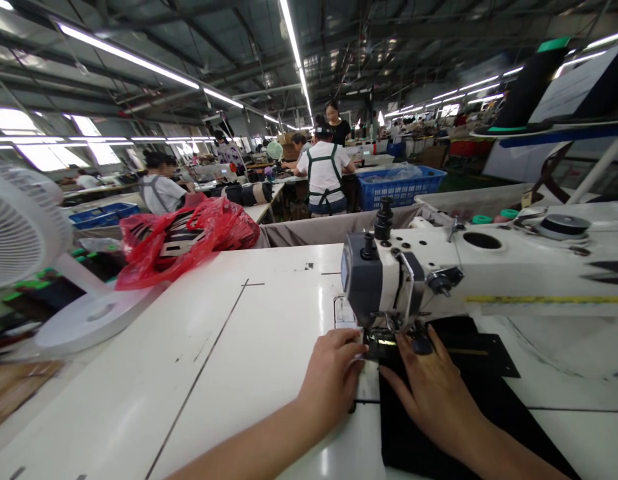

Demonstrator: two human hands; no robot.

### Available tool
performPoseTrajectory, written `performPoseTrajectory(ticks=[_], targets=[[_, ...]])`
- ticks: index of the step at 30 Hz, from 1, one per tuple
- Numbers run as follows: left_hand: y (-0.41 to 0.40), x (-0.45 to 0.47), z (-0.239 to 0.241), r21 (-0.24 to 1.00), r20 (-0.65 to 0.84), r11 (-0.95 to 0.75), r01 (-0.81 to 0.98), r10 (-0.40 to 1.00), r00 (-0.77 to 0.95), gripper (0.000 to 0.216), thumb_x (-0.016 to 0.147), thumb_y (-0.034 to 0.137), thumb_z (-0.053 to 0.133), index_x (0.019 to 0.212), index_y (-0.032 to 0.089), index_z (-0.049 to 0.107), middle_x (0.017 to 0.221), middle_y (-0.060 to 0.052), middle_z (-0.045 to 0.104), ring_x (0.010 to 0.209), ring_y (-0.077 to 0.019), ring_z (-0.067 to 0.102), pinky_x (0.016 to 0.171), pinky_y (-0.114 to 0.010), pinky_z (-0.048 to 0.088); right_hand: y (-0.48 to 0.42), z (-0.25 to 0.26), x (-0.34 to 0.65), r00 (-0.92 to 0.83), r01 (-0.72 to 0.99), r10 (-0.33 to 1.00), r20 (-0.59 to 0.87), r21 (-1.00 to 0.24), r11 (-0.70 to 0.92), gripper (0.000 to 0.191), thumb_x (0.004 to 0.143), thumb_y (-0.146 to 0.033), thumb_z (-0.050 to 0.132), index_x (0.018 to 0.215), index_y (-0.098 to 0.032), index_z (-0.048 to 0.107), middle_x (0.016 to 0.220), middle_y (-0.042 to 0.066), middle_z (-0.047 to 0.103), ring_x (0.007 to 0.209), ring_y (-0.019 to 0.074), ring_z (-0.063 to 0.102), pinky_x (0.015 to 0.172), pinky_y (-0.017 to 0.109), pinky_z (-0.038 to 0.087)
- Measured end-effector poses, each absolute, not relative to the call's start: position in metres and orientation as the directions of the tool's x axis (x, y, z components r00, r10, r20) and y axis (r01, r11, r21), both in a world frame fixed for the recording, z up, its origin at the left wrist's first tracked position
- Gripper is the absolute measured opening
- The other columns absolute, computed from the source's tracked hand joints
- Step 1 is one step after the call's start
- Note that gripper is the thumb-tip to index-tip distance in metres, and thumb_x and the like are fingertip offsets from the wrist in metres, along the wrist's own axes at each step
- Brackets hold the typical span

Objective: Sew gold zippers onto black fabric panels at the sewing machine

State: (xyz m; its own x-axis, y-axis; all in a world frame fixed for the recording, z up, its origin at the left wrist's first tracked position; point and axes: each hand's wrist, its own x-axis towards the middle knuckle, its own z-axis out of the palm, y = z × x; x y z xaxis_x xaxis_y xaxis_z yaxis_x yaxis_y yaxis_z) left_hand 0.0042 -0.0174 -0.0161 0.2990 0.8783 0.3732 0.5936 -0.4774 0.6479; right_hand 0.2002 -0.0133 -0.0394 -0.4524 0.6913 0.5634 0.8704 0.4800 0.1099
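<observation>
Bare forearms (pixel 249 447), left hand (pixel 333 380), right hand (pixel 433 393)

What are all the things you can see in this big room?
sewing machine: one, white and grey, on the table, right of middle
cloth: one, black, flat under the machine's needle
table: one, white, right in front
tape measure: one, yellow, along the machine's arm
bag: one, red plastic, far left part of the table
fan: one, white, left edge
crate: one, blue, behind the table
people: several, at tables farther back
lights: many, white strips, on the ceiling
left hand: one, by the needle at the cloth's edge, grip unclear
right hand: one, flat and open on the cloth
</observation>
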Motion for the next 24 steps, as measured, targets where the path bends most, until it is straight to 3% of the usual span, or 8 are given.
performPoseTrajectory(ticks=[2,4,7,13,19,24], targets=[[-0.036,0.003,-0.01,0.854,0.203,-0.281,0.438,0.955,0.216,0.029,0.082,0.013,0.051,0.109,0.02,0.06,0.116,-0.011,0.058,0.108,-0.0241,0.053,0.095,-0.043,0.042,-0.031,-0.044,0.202,-0.452,0.879,0.711,0.54,0.135,0.457,0.065,0.087,-0.051,0.039,0.125,0.001,0.045,0.127,0.024,0.051,0.121,0.0331,0.044,0.103,0.053,0.03],[-0.051,0.003,-0.002,0.982,-0.051,0.016,0.186,0.981,0.187,0.031,0.084,0.019,0.051,0.115,0.015,0.055,0.116,-0.014,0.057,0.104,-0.0243,0.057,0.09,-0.042,0.046,-0.048,-0.046,0.201,-0.443,0.888,0.731,0.519,0.142,0.437,0.071,0.087,-0.056,0.037,0.127,0.002,0.043,0.132,0.024,0.045,0.125,0.0327,0.04,0.104,0.052,0.028],[-0.059,0.006,0.01,0.936,-0.313,0.337,-0.098,0.928,0.202,0.037,0.08,0.025,0.06,0.113,0.009,0.052,0.115,-0.019,0.056,0.097,-0.026,0.061,0.082,-0.04,0.051,-0.058,-0.045,0.199,-0.415,0.904,0.766,0.49,0.128,0.408,0.074,0.087,-0.058,0.034,0.128,0.002,0.043,0.136,0.023,0.041,0.127,0.0318,0.036,0.104,0.05,0.029],[-0.05,0.011,0.025,0.92,-0.342,0.35,-0.173,0.937,0.075,0.029,0.076,0.017,0.067,0.102,0.008,0.057,0.114,-0.02,0.058,0.099,-0.0259,0.06,0.082,-0.037,0.05,-0.041,-0.041,0.213,-0.332,0.94,0.841,0.427,0.08,0.331,0.079,0.086,-0.062,0.03,0.126,0.003,0.047,0.135,0.023,0.042,0.127,0.0318,0.037,0.102,0.049,0.033],[-0.063,0.021,0.019,0.809,-0.397,0.451,-0.377,0.892,0.215,0.037,0.073,0.023,0.072,0.102,0.009,0.053,0.108,-0.018,0.06,0.092,-0.0231,0.063,0.08,-0.033,0.05,-0.085,-0.045,0.219,-0.432,0.898,0.718,0.546,0.184,0.4,0.074,0.083,-0.059,0.04,0.129,-0.001,0.044,0.136,0.02,0.042,0.127,0.0295,0.038,0.096,0.044,0.04],[-0.045,0.032,0.012,0.871,-0.353,0.431,-0.235,0.883,0.31,0.035,0.07,0.037,0.072,0.086,0.01,0.057,0.095,-0.012,0.062,0.079,-0.0141,0.062,0.062,-0.021,0.046,-0.106,-0.042,0.215,-0.481,0.869,0.678,0.556,0.203,0.45,0.069,0.083,-0.054,0.046,0.128,-0.001,0.044,0.133,0.022,0.045,0.123,0.0303,0.043,0.092,0.042,0.044]])
